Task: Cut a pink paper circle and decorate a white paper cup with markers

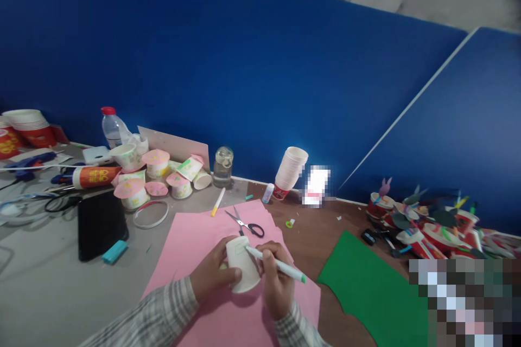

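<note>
My left hand [214, 271] is wrapped round a white paper cup [243, 271], which it keeps tilted above the pink paper [195, 309]. Faint green lines show on the cup's side. Between the fingers of my right hand [279, 282] is a white marker with a green end [287, 269], its tip touching or very close to the cup near those lines. Just beyond the cup, scissors with black handles [246, 223] lie spread on the pink paper. A white and yellow marker [218, 202] rests at the paper's far edge.
Decorated pink and white cups [157, 165] crowd the left, near a black phone [101, 225] and a teal block [115, 252]. A leaning cup stack [291, 171], a glue stick [268, 193] and a glass jar [223, 167] stand behind. Green paper [366, 287] lies right, before several paper crafts [431, 222].
</note>
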Demonstrator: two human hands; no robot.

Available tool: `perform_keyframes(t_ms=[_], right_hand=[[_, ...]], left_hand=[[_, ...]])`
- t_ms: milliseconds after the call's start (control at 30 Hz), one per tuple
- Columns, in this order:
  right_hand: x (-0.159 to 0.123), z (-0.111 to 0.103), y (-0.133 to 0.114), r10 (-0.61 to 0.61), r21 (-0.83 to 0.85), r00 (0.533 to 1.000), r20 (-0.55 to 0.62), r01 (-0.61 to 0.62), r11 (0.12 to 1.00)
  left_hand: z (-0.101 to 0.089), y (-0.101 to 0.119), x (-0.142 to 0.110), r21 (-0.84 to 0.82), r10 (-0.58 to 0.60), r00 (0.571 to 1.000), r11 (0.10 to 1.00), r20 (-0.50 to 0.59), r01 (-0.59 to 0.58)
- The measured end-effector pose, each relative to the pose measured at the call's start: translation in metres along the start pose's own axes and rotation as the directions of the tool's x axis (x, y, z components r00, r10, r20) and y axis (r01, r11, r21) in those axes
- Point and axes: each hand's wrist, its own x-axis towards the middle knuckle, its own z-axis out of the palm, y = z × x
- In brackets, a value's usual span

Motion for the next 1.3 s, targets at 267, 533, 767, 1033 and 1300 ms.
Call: perform_keyframes(t_ms=[267, 533, 767, 1033, 1300], right_hand=[[0.005, 0.001, 0.004, 0.114, 0.135, 0.989, -0.098, -0.100, 0.986], [0.000, 0.002, -0.002, 0.058, 0.096, 0.998, -0.008, -0.056, 0.994], [0.000, 0.001, -0.001, 0.076, 0.191, 0.997, -0.025, -0.070, 0.979], [0.009, 0.005, 0.010, 0.113, 0.116, 0.979, -0.167, -0.094, 0.989], [-0.006, 0.013, 0.008, 0.021, -0.058, 0.994, -0.103, -0.027, 0.998]], left_hand=[[0.001, -0.001, 0.000, -0.004, 0.014, 1.000, 1.000, -0.002, -0.014], [0.000, -0.001, 0.000, -0.050, 0.029, 0.999, 0.998, 0.041, -0.027], [-0.004, -0.003, 0.001, -0.008, -0.010, 1.000, 1.000, 0.029, 0.010], [-0.008, -0.006, 0.001, 0.004, -0.041, 0.997, 0.999, -0.058, 0.041], [0.012, 0.019, -0.005, -0.235, -0.131, 0.988, 0.966, -0.078, 0.109]])
